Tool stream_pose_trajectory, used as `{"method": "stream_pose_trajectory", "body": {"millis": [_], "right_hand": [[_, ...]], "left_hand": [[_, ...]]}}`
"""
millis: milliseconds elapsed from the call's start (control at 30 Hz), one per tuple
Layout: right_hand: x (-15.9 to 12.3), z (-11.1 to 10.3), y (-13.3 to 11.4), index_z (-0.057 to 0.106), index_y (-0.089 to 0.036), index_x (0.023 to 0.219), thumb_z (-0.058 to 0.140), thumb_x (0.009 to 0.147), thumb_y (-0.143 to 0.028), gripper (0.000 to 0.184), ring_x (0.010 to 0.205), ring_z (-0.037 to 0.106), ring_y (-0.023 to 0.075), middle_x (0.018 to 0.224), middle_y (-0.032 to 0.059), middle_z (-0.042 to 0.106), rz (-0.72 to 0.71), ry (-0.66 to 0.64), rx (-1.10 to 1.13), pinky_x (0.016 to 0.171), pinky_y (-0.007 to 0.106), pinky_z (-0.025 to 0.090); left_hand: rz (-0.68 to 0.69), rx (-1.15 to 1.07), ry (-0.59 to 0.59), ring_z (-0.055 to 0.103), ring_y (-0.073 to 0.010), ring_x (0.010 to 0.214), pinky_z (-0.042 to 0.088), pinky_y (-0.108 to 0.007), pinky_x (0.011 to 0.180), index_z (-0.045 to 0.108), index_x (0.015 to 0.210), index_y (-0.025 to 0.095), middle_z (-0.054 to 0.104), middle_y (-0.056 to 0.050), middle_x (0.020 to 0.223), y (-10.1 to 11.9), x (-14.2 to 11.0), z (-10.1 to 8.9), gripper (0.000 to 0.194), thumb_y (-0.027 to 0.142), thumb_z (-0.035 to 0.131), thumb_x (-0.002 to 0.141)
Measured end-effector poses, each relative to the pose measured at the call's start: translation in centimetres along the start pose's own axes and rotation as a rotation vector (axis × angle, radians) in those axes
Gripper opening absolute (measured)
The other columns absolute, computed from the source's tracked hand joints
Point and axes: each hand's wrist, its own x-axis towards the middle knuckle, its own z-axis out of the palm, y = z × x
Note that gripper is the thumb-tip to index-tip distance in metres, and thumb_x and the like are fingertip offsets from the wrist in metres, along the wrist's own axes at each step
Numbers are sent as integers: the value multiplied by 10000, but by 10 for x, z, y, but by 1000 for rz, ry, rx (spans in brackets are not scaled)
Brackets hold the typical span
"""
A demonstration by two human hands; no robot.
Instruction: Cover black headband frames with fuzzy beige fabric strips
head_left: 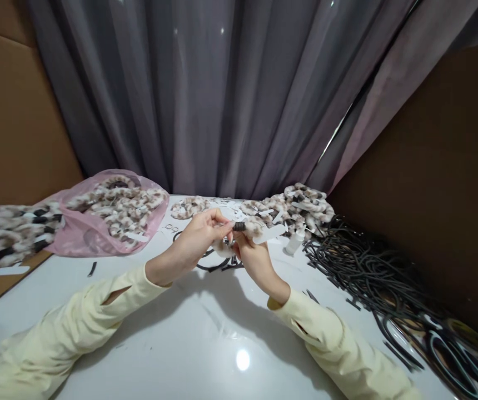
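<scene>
Leaving bare tabletop (197, 344) before them, both hands (259, 261) grip fluffy material (254, 226).

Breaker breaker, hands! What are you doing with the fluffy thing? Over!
Left hand and right hand: both on fluffy piece, grip closed. White bottle close by, right side. Over.

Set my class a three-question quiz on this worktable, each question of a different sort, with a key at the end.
1. True or false: the pink bag lies to the left of both hands.
2. What is heaped along the right side of the table?
a) books
b) black cords
c) spoons
3. Fill in the gap: the left hand and right hand hold a fluffy piece, and the small white bottle is nearer the ____ hand.

Key: 1 true; 2 b; 3 right
</scene>
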Motion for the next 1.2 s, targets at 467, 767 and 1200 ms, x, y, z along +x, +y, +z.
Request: {"method": "stream_pose_trajectory", "body": {"millis": [467,767,1200], "right_hand": [[-11,-2,-31,460,-179,616,532,772,-409,288,356,253,38,468,-60,428,276,-405,422,349,179,107],[-16,-8,-32,431,-192,696,420,868,-283,195,473,396,102,518,-26,463,-201,-216,-298,485,226,293],[13,-34,-47,562,-146,775,670,730,-358,242,490,545,75,648,2,631,182,-515,306,502,223,505]], "left_hand": [[1070,1070,200,448,-145,605,362,-285,662,404,677,197,479,14,599,-16,6,-9,210,18,408,786],[949,1137,111,467,-160,640,372,-292,688,441,721,185,514,-5,640,-18,11,-11,191,34,374,818],[557,985,74,534,-153,662,400,-263,667,556,744,179,612,4,679,-9,11,-10,118,125,477,812]]}}
